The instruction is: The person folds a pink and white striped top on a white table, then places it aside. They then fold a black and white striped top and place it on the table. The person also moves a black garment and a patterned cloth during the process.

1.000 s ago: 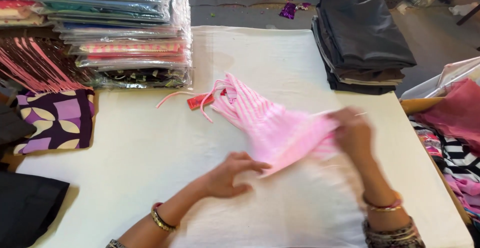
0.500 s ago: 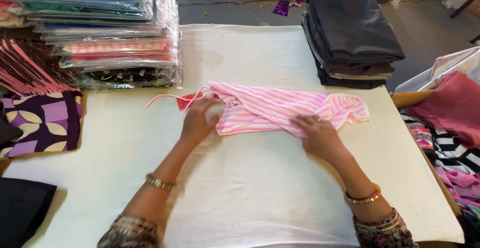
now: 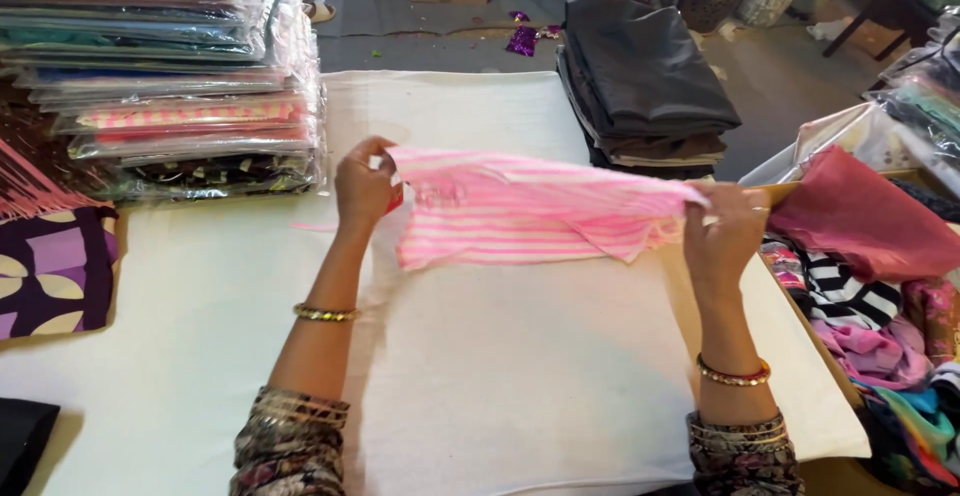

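Pink striped cloth (image 3: 520,216) hangs stretched above the middle of the white table (image 3: 480,376). I pinch its left end in my left hand (image 3: 362,188) and grip its right end in my right hand (image 3: 725,231). At the right edge, one open box (image 3: 800,141) overflows with loose coloured fabrics. Far left, one stack of bagged garments (image 3: 170,76); far right, one pile of dark folded cloth (image 3: 640,86).

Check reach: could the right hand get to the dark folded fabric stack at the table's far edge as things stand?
Probably yes. The right hand grips one end of the pink striped garment, so it is occupied, but nothing lies between it and the dark folded fabric stack just beyond.
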